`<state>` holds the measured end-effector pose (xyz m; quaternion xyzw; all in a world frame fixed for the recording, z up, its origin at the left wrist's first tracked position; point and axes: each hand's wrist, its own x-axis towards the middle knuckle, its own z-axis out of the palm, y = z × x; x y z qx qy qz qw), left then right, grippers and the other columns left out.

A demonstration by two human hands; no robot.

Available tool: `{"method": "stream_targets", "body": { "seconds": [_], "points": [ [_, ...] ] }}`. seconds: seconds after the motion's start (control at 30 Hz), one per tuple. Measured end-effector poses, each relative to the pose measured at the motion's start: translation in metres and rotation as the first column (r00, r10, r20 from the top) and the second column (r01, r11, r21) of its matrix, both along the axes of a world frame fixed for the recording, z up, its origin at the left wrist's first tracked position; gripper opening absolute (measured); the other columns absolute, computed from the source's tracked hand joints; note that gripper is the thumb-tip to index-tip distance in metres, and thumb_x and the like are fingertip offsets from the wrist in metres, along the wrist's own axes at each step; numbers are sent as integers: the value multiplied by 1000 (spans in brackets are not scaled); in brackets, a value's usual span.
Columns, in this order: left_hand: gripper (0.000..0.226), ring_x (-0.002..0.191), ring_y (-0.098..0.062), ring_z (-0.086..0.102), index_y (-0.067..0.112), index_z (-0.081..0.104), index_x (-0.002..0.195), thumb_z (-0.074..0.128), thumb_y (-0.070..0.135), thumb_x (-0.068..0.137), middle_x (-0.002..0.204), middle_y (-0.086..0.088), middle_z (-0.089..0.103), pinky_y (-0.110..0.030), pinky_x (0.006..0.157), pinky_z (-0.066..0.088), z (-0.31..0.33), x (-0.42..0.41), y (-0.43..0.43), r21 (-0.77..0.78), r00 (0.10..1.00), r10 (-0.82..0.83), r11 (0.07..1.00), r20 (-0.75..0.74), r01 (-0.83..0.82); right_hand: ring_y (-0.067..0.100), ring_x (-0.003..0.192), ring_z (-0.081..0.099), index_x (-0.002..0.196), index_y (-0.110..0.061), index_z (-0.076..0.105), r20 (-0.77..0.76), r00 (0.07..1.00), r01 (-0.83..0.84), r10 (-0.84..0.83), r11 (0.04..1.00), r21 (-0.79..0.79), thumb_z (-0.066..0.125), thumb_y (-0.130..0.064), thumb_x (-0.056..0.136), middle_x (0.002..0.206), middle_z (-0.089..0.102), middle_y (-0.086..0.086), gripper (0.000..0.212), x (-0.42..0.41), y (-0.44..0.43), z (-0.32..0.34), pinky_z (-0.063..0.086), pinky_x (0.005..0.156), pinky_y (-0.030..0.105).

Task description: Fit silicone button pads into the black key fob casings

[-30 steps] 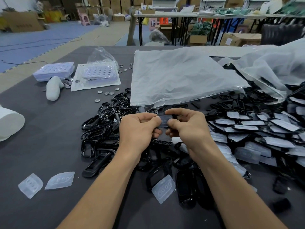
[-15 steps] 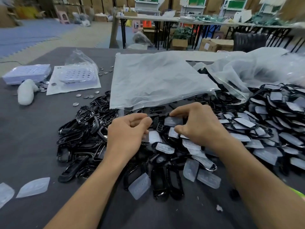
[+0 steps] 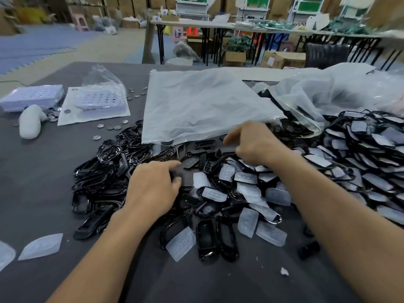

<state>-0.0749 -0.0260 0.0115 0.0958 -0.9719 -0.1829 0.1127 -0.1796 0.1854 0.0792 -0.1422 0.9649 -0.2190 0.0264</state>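
Observation:
A heap of empty black key fob casings point(image 3: 105, 171) lies on the dark table left of centre. To the right spreads a larger heap of casings with translucent silicone pads point(image 3: 360, 162) in them. Loose pads lie near the front, one point(image 3: 181, 243) against a casing and two point(image 3: 40, 246) at the left edge. My left hand point(image 3: 153, 189) hovers over the casings with its index finger pointing right and nothing in it. Beyond it, my right hand point(image 3: 251, 143) hangs over the left edge of the padded heap, fingers curled loosely downward, with nothing visible in it.
A flat clear plastic bag point(image 3: 196, 106) lies behind the hands, and a crumpled one point(image 3: 328, 92) sits at the back right. At the back left are trays of coin cells point(image 3: 98, 101), scattered coin cells point(image 3: 109, 127) and a white lump point(image 3: 29, 123).
Both hands held one casing with a pad between them. The right hand carried it toward the padded heap and no longer shows it. The hands have drawn apart, and my view has turned right.

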Motion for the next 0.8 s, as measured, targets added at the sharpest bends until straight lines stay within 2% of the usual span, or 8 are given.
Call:
{"method": "stream_targets", "body": {
  "seconds": [0.13, 0.27, 0.33, 0.47, 0.57, 0.67, 0.73, 0.8],
  "points": [
    [26, 113, -26, 66, 42, 76, 116, 67, 34, 94, 122, 2, 73, -33, 96, 48, -2, -3, -6, -49, 999, -23, 998, 36, 25, 19, 107, 70, 106, -22, 79, 28, 997, -70, 70, 998, 1, 65, -6, 89, 112, 77, 2, 27, -14, -43, -21, 54, 97, 27],
    [48, 116, -27, 66, 40, 69, 129, 74, 23, 84, 123, 1, 74, -36, 97, 51, -6, -3, -12, 75, 998, 36, 997, -47, -32, 26, 119, 63, 124, -20, 71, 35, 981, -194, 191, 958, 212, 66, -20, 93, 127, 71, 4, 31, -16, -74, -36, 51, 101, 35],
    [57, 116, -25, 68, 36, 66, 135, 74, 18, 82, 121, 3, 76, -38, 102, 53, -9, -6, -19, 152, 997, 42, 988, -59, -32, 28, 116, 64, 117, -26, 74, -14, 977, -202, 211, 951, 236, 63, -16, 95, 124, 72, 3, 26, -12, -82, -40, 52, 100, 37],
    [59, 104, -21, 75, 27, 71, 130, 65, 2, 76, 107, 4, 80, -40, 98, 57, -11, -7, -23, 238, 988, 34, 971, -151, 2, 25, 110, 67, 103, -34, 79, -165, 981, -79, 98, 990, 115, 65, -17, 91, 111, 77, -2, 25, 8, -93, -46, 49, 100, 35],
    [59, 98, -13, 75, 32, 70, 129, 64, 1, 78, 96, 9, 80, -31, 98, 56, -7, -6, -23, 306, 952, 122, 952, -281, -31, 23, 93, 70, 96, -25, 81, -193, 978, 21, -76, 962, -271, 64, -19, 92, 94, 79, 0, 18, 25, -90, -51, 53, 90, 36],
    [57, 83, 9, 71, 33, 73, 124, 68, 4, 75, 76, 25, 74, -11, 85, 53, 4, -7, -23, 617, 913, 280, 786, -298, -40, 10, 55, 59, 81, -19, 77, 35, 994, 100, -105, 720, -687, 66, -12, 93, 65, 72, -2, 18, 52, -93, -61, 48, 57, 29],
    [59, 84, 1, 75, 30, 71, 122, 69, -4, 74, 84, 17, 79, -15, 70, 56, 8, -7, -23, 855, 908, 352, 518, -225, 11, 7, 44, 52, 82, -21, 72, 210, 976, 209, -55, 508, -836, 66, -5, 93, 61, 70, 1, 20, 69, -95, -67, 41, 46, 22],
    [61, 87, -8, 77, 22, 69, 121, 62, -19, 77, 94, 5, 81, -18, 62, 57, 10, -6, -23, 975, 920, 369, 215, -132, 54, 10, 42, 50, 84, -18, 71, 266, 964, 253, -26, 411, -876, 69, -6, 91, 63, 71, 5, 15, 76, -93, -68, 40, 42, 21]
  ]
}}
